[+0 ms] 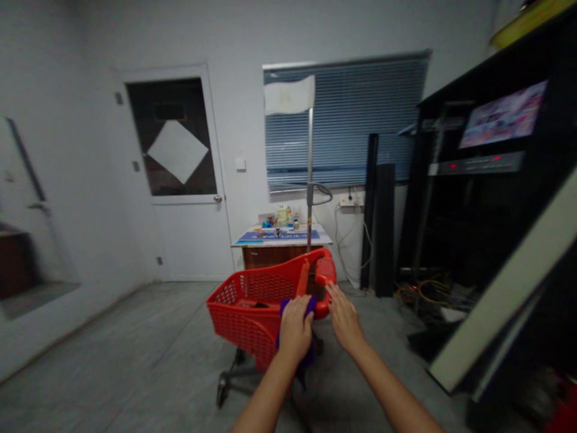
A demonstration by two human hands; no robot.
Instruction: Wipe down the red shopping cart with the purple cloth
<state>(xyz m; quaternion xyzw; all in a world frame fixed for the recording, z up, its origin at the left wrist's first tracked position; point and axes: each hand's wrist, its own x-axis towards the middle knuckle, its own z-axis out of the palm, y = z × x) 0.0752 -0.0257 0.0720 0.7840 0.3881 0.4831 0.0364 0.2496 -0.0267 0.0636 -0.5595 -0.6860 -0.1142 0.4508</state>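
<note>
A red plastic shopping cart [252, 328] stands on the floor in front of me, with its basket to the left and its handle [325, 267] on the right. My left hand [296, 322] is closed on a purple cloth [311, 305], pressing it against the cart's near rim beside the handle. Part of the cloth hangs below the hand. At the handle's near end is my right hand [345, 319], fingers stretched out and fingertips touching or very close to the red plastic. A small dark item [260, 305] lies inside the basket; its kind is unclear.
A pole with a white flag [288, 96] rises by the cart. Behind stands a small desk [282, 237] with bottles on it. A white door [189, 240] is at left. On the right are a black rack [478, 204], cables [435, 291] and a leaning pale board [505, 294].
</note>
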